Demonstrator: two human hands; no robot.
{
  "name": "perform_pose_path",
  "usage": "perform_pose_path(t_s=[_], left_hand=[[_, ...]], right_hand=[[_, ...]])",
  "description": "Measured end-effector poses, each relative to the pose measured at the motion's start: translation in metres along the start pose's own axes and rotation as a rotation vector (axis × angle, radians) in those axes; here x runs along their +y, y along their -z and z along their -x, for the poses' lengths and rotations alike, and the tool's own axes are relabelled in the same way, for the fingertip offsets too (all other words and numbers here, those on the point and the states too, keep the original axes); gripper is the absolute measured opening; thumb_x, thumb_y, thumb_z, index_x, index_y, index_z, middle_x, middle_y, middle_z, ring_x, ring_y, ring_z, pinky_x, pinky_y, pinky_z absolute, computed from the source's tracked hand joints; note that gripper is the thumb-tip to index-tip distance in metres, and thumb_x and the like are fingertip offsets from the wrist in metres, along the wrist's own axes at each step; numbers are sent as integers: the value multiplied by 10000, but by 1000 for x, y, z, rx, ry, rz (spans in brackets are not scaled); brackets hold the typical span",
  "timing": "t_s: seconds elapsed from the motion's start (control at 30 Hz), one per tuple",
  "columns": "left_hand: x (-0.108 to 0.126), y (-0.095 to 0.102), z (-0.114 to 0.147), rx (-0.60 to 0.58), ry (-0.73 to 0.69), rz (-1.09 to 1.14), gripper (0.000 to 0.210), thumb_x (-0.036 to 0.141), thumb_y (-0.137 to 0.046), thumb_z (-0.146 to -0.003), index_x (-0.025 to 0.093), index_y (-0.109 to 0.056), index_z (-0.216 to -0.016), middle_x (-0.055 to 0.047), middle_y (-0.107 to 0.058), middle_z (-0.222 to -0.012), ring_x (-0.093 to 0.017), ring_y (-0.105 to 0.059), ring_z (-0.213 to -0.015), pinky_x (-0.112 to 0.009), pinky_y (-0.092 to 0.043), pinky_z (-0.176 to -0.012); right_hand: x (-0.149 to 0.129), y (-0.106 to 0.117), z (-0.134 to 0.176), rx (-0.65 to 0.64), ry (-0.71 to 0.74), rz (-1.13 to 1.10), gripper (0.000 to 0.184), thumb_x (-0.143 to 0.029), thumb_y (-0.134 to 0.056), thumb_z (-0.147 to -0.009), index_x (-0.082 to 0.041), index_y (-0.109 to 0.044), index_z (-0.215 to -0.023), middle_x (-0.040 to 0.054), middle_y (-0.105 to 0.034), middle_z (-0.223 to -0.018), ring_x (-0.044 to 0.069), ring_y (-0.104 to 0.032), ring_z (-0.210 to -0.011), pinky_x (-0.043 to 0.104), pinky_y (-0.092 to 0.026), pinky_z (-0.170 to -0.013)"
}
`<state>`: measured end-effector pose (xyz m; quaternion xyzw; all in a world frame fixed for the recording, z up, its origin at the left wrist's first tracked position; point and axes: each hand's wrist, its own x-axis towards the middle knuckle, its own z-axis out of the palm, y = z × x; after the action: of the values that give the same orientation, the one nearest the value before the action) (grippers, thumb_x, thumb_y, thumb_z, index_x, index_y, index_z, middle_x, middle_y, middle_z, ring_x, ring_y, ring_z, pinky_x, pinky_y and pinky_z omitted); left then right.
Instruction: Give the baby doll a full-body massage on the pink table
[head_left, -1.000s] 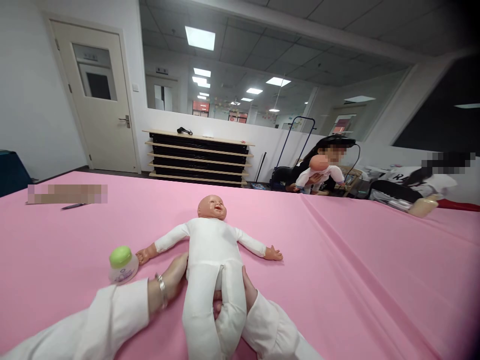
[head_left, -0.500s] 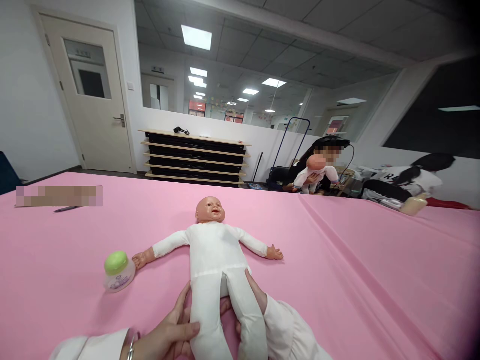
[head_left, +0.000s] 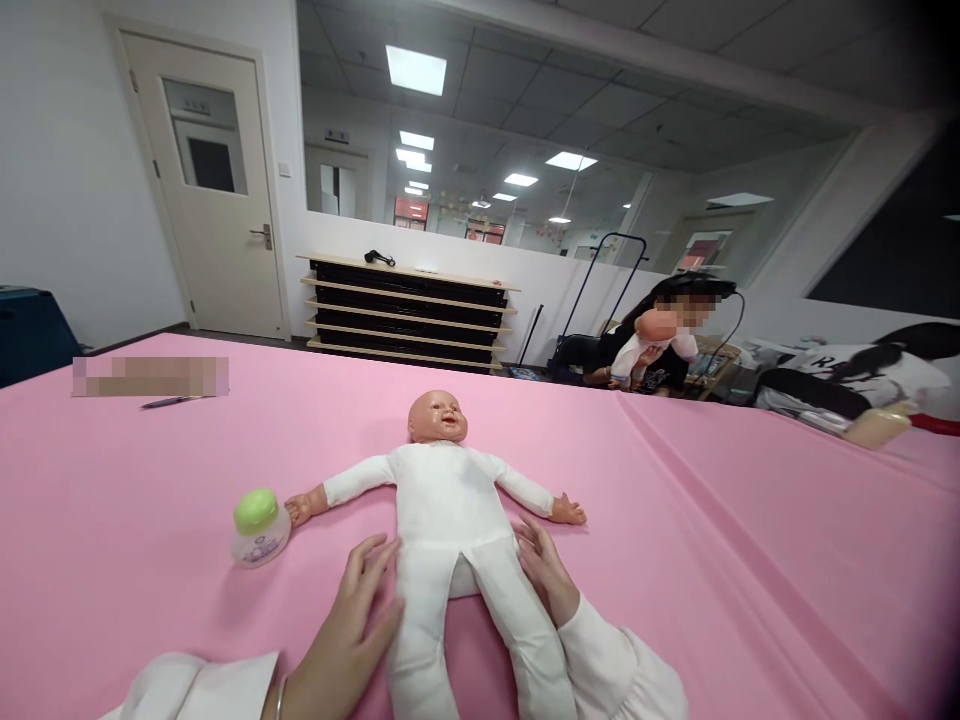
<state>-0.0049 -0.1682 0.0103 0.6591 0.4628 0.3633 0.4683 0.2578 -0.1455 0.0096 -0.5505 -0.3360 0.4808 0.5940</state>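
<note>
The bare left hand (head_left: pixel 351 622) and right hand (head_left: pixel 549 570), earlier grasping the legs, are now spreading loosely, ungripped, beside the hips of the white-bodied baby doll (head_left: pixel 450 495) lying on pink cloth (head_left: pixel 720 560); its feet are extending out of view.

The legs of the doll (head_left: pixel 454 510) are now spread wider, so a bigger gap is seen between them than a second ago. The right hand (head_left: pixel 551 575), whose fingertips were seen between the legs before, is now laid along the outside of the hip. The left hand (head_left: pixel 349 620) is moved up from around the thigh to beside the hip, and its fingers are straightened.
</note>
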Motion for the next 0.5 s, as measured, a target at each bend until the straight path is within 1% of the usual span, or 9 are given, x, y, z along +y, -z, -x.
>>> perform_pose_path(t_s=[0.07, 0.13, 0.2, 0.23, 0.3, 0.37, 0.4, 0.47, 0.5], left_hand=[[-1, 4, -5, 25, 23, 7, 561, 470, -382, -861, 266, -293, -1376, -12, -182, -1468, -225, -113, -1364, -401, -126, -1129], [-3, 6, -10, -39, 26, 14, 567, 485, -400, -853, 269, -316, -1370, -1, -209, -1470, -228, -124, -1363, -412, -107, -1131], [-5, 6, -12, -119, 5, 9, 563, 481, -442, -837, 275, -357, -1353, 5, -244, -1460, -231, -144, -1360, -412, -102, -1133], [-6, 6, -13, -138, -5, 14, 562, 475, -456, -831, 276, -366, -1349, 6, -251, -1457, -231, -150, -1359, -412, -101, -1133], [-7, 3, -13, -129, -24, 42, 559, 462, -459, -830, 281, -363, -1350, 12, -249, -1455, -223, -154, -1359, -405, -102, -1134], [-7, 2, -14, -102, -32, 75, 542, 452, -451, -834, 285, -375, -1344, 18, -260, -1450, -216, -172, -1354, -394, -114, -1134], [-7, 1, -15, -82, -32, 82, 534, 450, -448, -834, 282, -387, -1337, 20, -269, -1445, -213, -183, -1352, -388, -118, -1134], [-8, 2, -19, -28, -22, 88, 520, 451, -443, -834, 272, -414, -1322, 21, -295, -1435, -208, -205, -1345, -373, -118, -1136], [-8, 2, -22, 1, -17, 92, 516, 455, -440, -834, 265, -426, -1314, 19, -311, -1428, -206, -216, -1342, -365, -117, -1137]], right_hand=[[-5, -2, 2, -69, -13, -48, 843, -577, -749, -460, -220, -474, -1173, 126, -401, -1325, 300, -377, -1235, 455, -293, -1031], [-10, -6, 7, -207, -28, -65, 840, -574, -744, -482, -215, -482, -1195, 128, -354, -1378, 299, -328, -1276, 439, -250, -1059], [-13, -9, 12, -303, -29, -60, 755, -560, -725, -533, -216, -524, -1175, 118, -349, -1390, 286, -292, -1302, 402, -228, -1075], [-13, -10, 14, -321, -23, -54, 702, -557, -710, -561, -224, -546, -1157, 108, -358, -1386, 277, -283, -1308, 382, -231, -1075], [-10, -12, 15, -302, 19, -39, 604, -570, -662, -613, -251, -575, -1118, 88, -407, -1352, 264, -310, -1293, 361, -267, -1051], [-6, -15, 12, -273, 57, 6, 542, -595, -621, -641, -255, -585, -1061, 97, -507, -1242, 265, -421, -1198, 370, -333, -991], [-4, -17, 10, -256, 54, 32, 529, -608, -605, -649, -245, -577, -1032, 102, -558, -1151, 261, -491, -1106, 379, -369, -946], [0, -23, 5, -198, -2, 70, 541, -631, -608, -627, -222, -533, -973, 75, -612, -909, 224, -574, -842, 382, -436, -809], [0, -27, 4, -160, -52, 84, 552, -631, -629, -601, -214, -507, -943, 40, -598, -787, 194, -564, -711, 368, -451, -731]])
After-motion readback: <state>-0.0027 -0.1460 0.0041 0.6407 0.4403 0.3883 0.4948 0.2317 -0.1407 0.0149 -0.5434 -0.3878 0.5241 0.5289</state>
